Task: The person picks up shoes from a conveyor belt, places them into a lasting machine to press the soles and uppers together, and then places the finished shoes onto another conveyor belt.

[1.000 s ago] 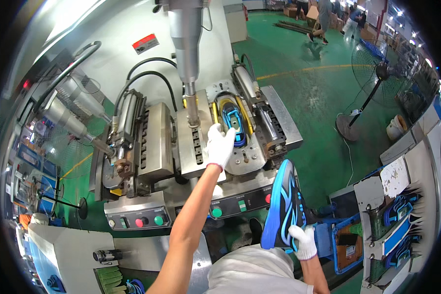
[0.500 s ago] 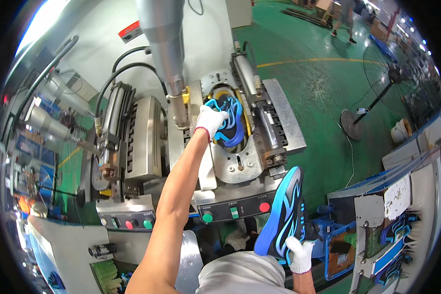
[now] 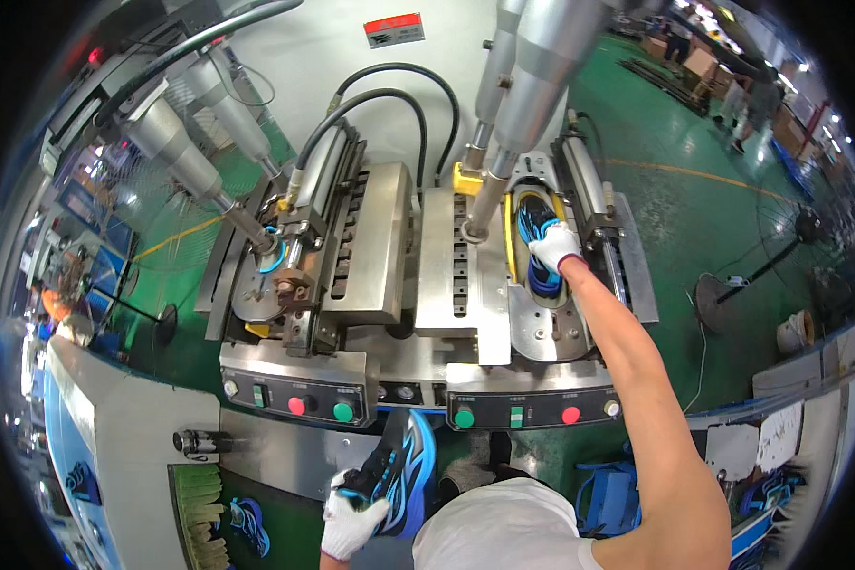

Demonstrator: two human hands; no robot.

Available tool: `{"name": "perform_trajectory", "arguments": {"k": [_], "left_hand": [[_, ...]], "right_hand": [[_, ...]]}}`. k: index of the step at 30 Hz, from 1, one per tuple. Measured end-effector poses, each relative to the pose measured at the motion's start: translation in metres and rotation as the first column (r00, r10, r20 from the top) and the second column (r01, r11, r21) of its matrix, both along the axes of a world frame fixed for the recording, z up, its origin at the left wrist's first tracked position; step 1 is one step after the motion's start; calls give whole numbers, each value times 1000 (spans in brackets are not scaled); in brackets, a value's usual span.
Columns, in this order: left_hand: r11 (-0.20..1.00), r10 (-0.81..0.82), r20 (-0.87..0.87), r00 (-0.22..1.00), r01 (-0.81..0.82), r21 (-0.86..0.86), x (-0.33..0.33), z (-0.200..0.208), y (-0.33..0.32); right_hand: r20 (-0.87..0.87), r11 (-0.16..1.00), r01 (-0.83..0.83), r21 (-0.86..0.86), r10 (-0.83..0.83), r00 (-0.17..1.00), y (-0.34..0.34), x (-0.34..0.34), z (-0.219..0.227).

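Note:
My right hand point(image 3: 553, 249), in a white knit glove, grips a black and blue sneaker point(image 3: 544, 281) sitting in the yellow-edged slot of the machine's right station point(image 3: 549, 342). Its fingers close over the upper, and the palm hides part of the shoe. Low in front of the machine, my left hand point(image 3: 353, 522), gloved too, holds a second black and blue sneaker point(image 3: 407, 475). That one stands on end, one end up, and the fingers are around its opening.
Metal press cylinders point(image 3: 553, 66) hang over the right station. Control panels point(image 3: 532, 410) with coloured buttons line the machine's front. Another sneaker point(image 3: 250, 525) lies by a green brush strip point(image 3: 198, 518) at lower left. A blue crate point(image 3: 608, 499) and a standing fan point(image 3: 779, 249) are on the right.
My left hand has left the station's slot and now holds a sneaker at lower left. My right hand has moved from the lower right to the sneaker in the slot. The view has shifted left.

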State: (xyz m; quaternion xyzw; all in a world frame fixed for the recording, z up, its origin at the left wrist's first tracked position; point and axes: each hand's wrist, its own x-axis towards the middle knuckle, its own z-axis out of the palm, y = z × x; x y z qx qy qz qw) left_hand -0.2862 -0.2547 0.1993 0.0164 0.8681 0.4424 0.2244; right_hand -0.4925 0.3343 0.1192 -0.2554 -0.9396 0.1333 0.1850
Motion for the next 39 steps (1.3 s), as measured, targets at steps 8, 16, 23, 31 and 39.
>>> {"name": "perform_trajectory", "arguments": {"k": [8,16,23,31,39], "left_hand": [[666,580,-164,798,-580,-470,81,-109,-67],[462,862,-228,452,-887,-13,144,-290,-101],[794,530,63,846,-468,-388,115,-172,-100],[422,813,-420,403,-905,-51,156,-239,-365],[280,809,-351,471,-835,-475,33,-228,-519]], "right_hand": [[277,986,108,-128,-69,958,38,10,-13],[-294,948,-316,32,311,904,-202,38,24],[310,713,-527,463,426,850,-353,202,-71],[380,795,-591,133,510,772,-356,269,-30],[722,945,-259,-198,319,614,-389,362,-58]]}}
